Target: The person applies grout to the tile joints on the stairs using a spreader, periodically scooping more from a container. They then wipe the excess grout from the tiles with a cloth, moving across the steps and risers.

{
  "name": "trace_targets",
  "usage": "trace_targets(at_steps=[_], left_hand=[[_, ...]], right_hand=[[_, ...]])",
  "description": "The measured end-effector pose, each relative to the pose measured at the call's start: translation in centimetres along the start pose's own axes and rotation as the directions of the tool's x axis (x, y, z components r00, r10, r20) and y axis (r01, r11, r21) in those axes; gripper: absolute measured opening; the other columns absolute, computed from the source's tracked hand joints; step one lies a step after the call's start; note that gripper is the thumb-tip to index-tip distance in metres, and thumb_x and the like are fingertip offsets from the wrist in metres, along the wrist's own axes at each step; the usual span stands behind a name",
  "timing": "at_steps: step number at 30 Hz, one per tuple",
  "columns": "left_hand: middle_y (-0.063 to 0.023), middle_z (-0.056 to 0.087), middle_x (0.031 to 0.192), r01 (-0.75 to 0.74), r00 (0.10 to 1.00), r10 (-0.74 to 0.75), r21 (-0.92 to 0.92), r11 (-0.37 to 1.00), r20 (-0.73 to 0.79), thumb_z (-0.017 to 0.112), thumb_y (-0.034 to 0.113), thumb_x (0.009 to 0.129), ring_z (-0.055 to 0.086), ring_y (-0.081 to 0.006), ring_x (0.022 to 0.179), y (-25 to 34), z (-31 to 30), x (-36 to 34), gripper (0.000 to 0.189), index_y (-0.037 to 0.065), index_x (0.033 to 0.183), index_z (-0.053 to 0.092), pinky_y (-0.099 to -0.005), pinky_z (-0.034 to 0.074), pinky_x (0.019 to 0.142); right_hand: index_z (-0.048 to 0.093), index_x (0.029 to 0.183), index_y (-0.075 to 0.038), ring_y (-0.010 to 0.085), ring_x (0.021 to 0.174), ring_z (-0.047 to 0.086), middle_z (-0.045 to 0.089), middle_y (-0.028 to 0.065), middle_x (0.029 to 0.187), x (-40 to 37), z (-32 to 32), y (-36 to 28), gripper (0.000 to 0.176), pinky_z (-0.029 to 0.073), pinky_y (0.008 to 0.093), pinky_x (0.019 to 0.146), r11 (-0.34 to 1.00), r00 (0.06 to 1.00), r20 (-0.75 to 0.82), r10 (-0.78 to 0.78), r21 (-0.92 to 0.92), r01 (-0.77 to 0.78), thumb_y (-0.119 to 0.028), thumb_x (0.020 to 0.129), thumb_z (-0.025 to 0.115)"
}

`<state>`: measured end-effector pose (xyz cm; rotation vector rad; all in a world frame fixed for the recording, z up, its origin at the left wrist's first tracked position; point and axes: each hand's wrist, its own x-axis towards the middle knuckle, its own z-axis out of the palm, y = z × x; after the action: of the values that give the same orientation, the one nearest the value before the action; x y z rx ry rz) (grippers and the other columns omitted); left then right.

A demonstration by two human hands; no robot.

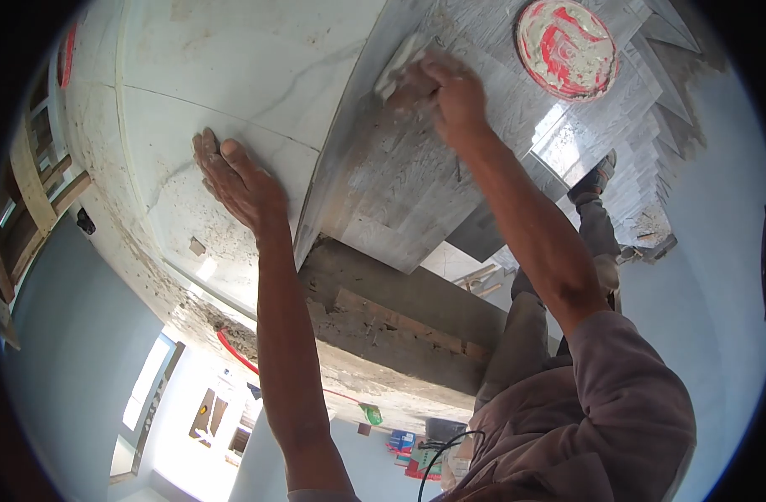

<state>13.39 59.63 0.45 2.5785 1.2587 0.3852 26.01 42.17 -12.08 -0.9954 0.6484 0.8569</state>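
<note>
My left hand lies flat on a white marble-patterned tile, its fingers stretched out and dusty. My right hand is closed around a whitish cloth, which is blurred by motion, so its exact kind is hard to make out. The cloth is against the grey wood-look tiles, close to the edge where they meet the white tile. Smears and grit mark the grey surface below it. Right of my right hand sits a round red lid smeared with pale paste.
Bare, rough concrete shows below the grey tiles' stepped edge. A dark loose tile lies by that edge. A small chip rests on the white tile. Wooden boards stand at far left. My shoe is on the grey floor.
</note>
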Motion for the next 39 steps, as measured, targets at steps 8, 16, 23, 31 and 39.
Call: trace_targets(at_steps=[8, 16, 23, 31, 39], left_hand=[[-0.0212, 0.038, 0.150, -0.011, 1.000, 0.011, -0.012, 1.000, 0.003, 0.028, 0.052, 0.103, 0.035, -0.0347, 0.140, -0.2, 0.0, -0.1, 0.069, -0.003, 0.144, 0.040, -0.0432, 0.029, 0.115], [-0.0226, 0.036, 0.150, 0.017, 1.000, -0.016, -0.014, 1.000, 0.008, 0.018, 0.067, 0.099, 0.032, -0.0358, 0.141, 0.1, 0.2, -0.1, 0.085, -0.002, 0.144, 0.040, -0.0457, 0.028, 0.116], [-0.0229, 0.035, 0.150, 0.015, 1.000, -0.014, -0.019, 1.000, 0.013, 0.020, 0.065, 0.100, 0.032, -0.0361, 0.141, 0.0, 0.1, -0.1, 0.082, -0.002, 0.144, 0.039, -0.0453, 0.028, 0.116], [-0.0230, 0.035, 0.150, 0.014, 1.000, -0.014, -0.021, 1.000, 0.012, 0.020, 0.063, 0.101, 0.032, -0.0355, 0.141, 0.3, 0.1, -0.1, 0.081, -0.003, 0.144, 0.039, -0.0451, 0.027, 0.117], [-0.0233, 0.035, 0.150, 0.009, 1.000, -0.009, 0.006, 1.000, 0.019, 0.018, 0.064, 0.100, 0.032, -0.0360, 0.141, 0.3, 0.0, -0.2, 0.083, -0.003, 0.144, 0.039, -0.0453, 0.028, 0.117]], right_hand=[[0.062, 0.122, 0.001, 0.0135, 0.099, 0.060, 0.066, 0.0075, 0.104, -2.2, 0.9, 6.0, 0.031, 0.048, 0.0274, 0.087, 0.830, 0.849, 0.067, -0.525, -0.180, 0.527, -0.010, 0.093, 0.063], [0.061, 0.107, 0.001, 0.0181, 0.084, 0.066, 0.067, 0.0117, 0.093, -4.9, -1.0, 8.2, 0.016, 0.052, 0.0318, 0.076, 0.942, 0.952, 0.135, -0.274, -0.163, 0.294, -0.007, 0.093, 0.060], [0.055, 0.105, 0.005, 0.0379, 0.083, 0.066, 0.066, 0.0235, 0.089, 0.9, -0.1, 5.2, 0.030, 0.051, 0.0438, 0.077, 0.764, 0.886, -0.001, -0.463, -0.508, 0.398, -0.012, 0.082, 0.064], [0.056, 0.101, 0.006, 0.0462, 0.089, 0.063, 0.061, 0.0299, 0.089, -1.0, 1.2, 8.4, 0.025, 0.049, 0.0491, 0.077, 0.488, 0.820, 0.225, -0.527, -0.710, 0.509, -0.011, 0.084, 0.055], [0.060, 0.103, 0.003, 0.0298, 0.077, 0.066, 0.065, 0.0203, 0.085, 1.1, -0.7, 6.4, 0.022, 0.051, 0.0393, 0.068, 0.716, 0.895, 0.073, -0.441, -0.572, 0.400, -0.011, 0.086, 0.058]])
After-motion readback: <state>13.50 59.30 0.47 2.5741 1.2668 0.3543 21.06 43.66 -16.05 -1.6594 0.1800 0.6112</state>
